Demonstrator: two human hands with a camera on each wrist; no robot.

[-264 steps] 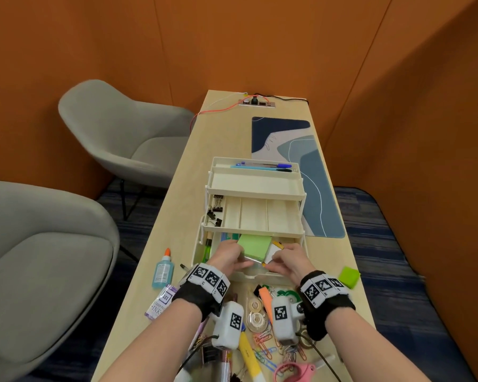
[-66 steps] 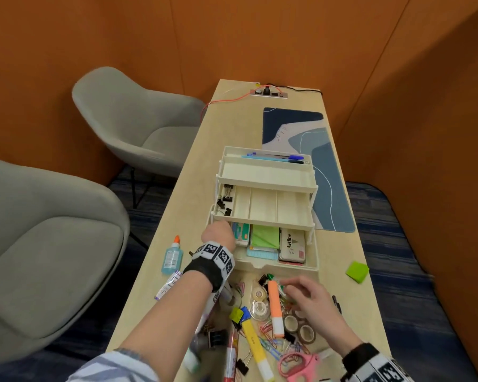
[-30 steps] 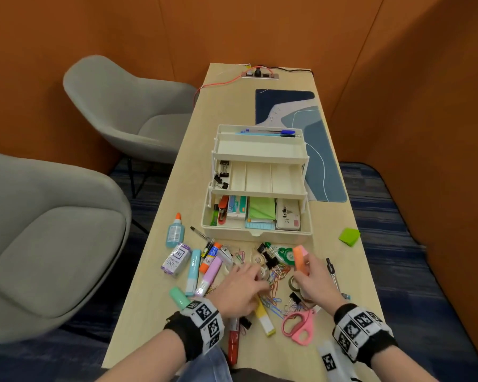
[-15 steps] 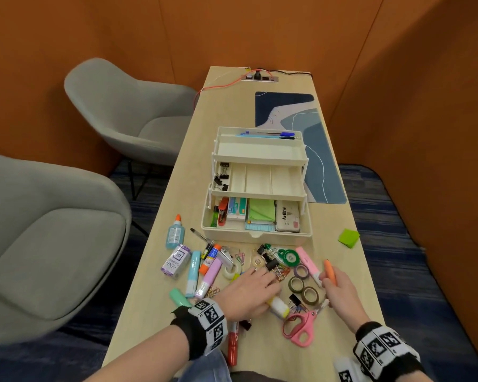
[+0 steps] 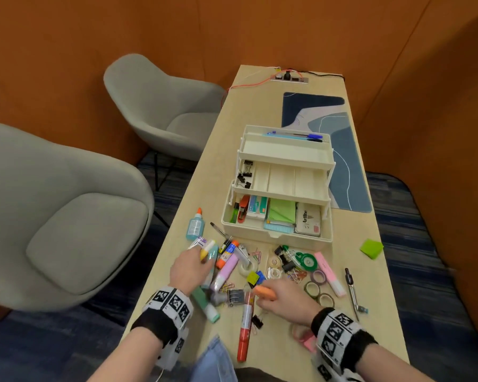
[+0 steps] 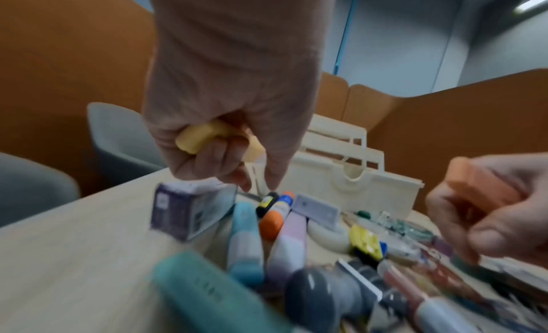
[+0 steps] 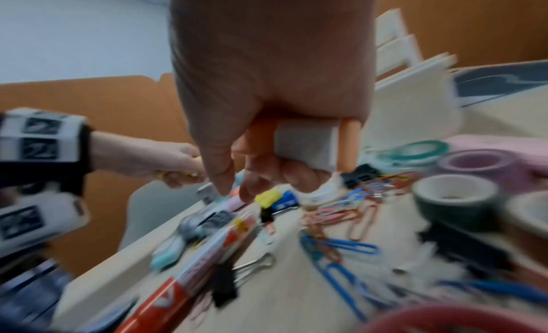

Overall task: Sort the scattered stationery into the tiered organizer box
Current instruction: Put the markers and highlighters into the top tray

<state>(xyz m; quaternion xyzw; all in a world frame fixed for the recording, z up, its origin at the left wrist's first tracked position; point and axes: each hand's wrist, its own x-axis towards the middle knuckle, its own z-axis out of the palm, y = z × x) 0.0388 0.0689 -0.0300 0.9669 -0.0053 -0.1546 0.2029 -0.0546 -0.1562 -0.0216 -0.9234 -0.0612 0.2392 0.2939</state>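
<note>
On the pale desk [image 5: 375, 293] at lower centre, both hands now carry highlighters: left hand [image 5: 187, 268] has picked up a yellow highlighter [image 6: 204, 136], right hand [image 5: 283, 300] keeps the orange highlighter [image 7: 350, 145], seemingly collecting markers for the organizer box [image 5: 276, 235] at mid-frame.

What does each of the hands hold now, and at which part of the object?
The left hand grips a yellow highlighter around its middle. The right hand grips an orange highlighter around its body.
</note>
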